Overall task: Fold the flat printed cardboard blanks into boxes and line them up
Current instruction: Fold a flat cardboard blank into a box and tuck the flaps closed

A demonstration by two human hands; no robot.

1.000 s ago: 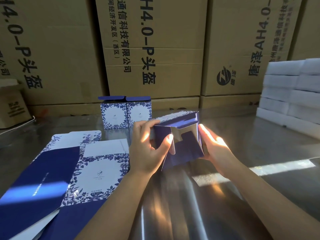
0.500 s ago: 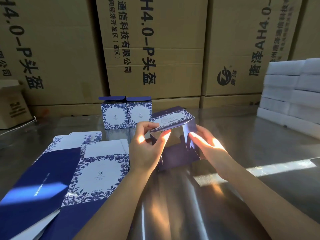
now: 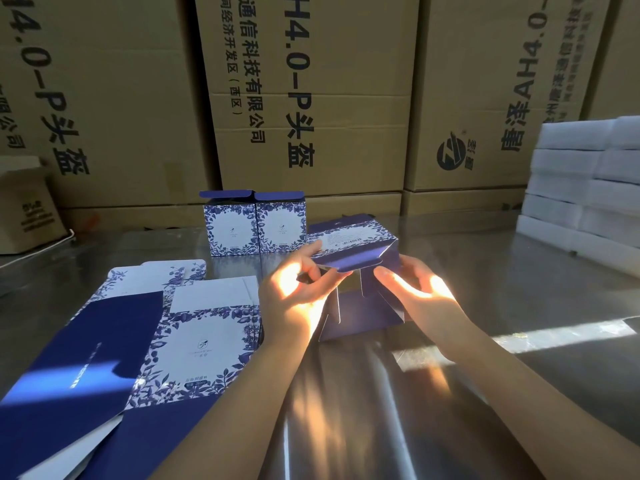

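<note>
The fingers (image 3: pixel 308 252) of your left hand (image 3: pixel 294 292) are bent. With the thumb, they pinch a side flap of the half-made box (image 3: pixel 363 311). The fingers (image 3: pixel 382 273) of your right hand (image 3: pixel 420 294) are bent too and hold the other side of the box. Their tips are close to the blue flap that hangs down from the top. The box is between your two hands, with its open end facing you. Its bottom edge is down by the shiny table (image 3: pixel 381 427), but you cannot tell if it rests there. Its top is white with blue leaves and a bar code. Just behind your left hand stand two finished boxes (image 3: pixel 232 230), side by side and touching. To your left, the flat blanks (image 3: pixel 204 341) lie in a loose pile on the table. On the far right sit white foam blocks (image 3: pixel 581 188). Big brown cartons (image 3: pixel 311 98) make a wall at the back.
</note>
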